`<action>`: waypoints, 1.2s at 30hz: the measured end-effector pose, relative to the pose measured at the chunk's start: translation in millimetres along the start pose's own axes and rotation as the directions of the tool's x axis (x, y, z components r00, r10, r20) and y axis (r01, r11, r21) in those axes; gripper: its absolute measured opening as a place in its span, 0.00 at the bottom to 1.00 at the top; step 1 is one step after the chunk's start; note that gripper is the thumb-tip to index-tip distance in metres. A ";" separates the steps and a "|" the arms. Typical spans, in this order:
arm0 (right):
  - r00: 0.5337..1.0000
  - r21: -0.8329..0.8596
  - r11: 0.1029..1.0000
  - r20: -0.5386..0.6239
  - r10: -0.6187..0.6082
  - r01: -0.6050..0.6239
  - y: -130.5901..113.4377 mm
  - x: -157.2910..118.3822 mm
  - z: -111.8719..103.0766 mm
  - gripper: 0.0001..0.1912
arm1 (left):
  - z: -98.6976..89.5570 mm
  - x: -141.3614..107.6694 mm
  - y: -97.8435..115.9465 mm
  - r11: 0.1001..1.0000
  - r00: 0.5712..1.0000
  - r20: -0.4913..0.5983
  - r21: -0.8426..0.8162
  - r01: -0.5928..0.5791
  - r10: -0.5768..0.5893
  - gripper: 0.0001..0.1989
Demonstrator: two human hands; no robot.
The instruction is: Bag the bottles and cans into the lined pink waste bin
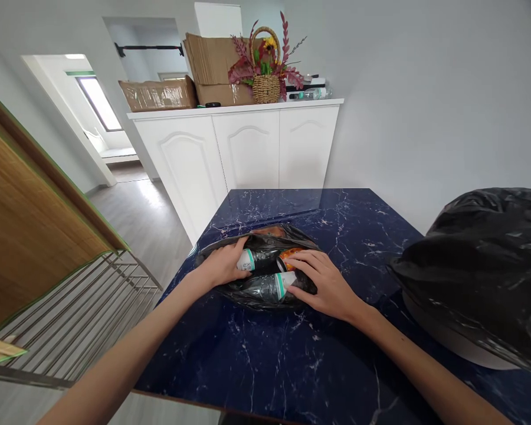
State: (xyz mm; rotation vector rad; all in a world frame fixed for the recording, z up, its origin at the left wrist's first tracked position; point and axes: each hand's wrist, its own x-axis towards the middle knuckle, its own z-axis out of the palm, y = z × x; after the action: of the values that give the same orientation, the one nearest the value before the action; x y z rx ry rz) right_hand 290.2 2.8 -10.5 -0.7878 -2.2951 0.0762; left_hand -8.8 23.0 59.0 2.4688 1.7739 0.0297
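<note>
A black plastic bag [248, 299] lies with its mouth spread wide on the dark blue marbled table [265, 360]. Inside it are a clear bottle [265, 288] with a white and green label, a second labelled bottle [246, 260] behind it, and an orange can [287, 258]. My left hand [223, 264] is at the bag's left side, fingers apart, touching the rim and the second bottle's label. Over the right side, my right hand [321, 277] has spread fingers, the upper ones on the can and the thumb by the front bottle's label.
A black bag over a light round container [460, 339] stands at the table's right. Behind is a white cabinet [256, 147] bearing cardboard boxes [159, 95], a flower basket [266, 88] and bottles [314, 93]. A metal rack [115, 295] is at the left.
</note>
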 end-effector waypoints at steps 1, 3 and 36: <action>1.000 -0.006 1.000 -0.002 -0.007 0.007 1.8 -2.1 0.1 0.24 | -6.9 -1.0 -3.1 1.000 1.000 0.001 -0.022 0.003 -0.003 0.51; 1.000 -0.013 1.000 0.003 -0.011 0.011 5.4 -6.5 0.4 0.24 | -25.9 -6.3 -10.3 0.994 1.000 0.009 -0.108 -0.002 0.003 0.54; 0.994 0.017 0.998 -0.094 0.062 -0.061 14.5 -41.0 -33.5 0.16 | 20.4 -29.8 -110.3 0.448 0.754 -0.305 -0.894 -0.016 -0.582 0.42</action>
State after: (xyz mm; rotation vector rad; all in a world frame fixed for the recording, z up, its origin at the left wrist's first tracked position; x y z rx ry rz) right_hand 342.5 -13.7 -13.7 -0.8373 -2.1797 0.0812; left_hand -121.0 28.2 29.7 1.3860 1.6695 1.4358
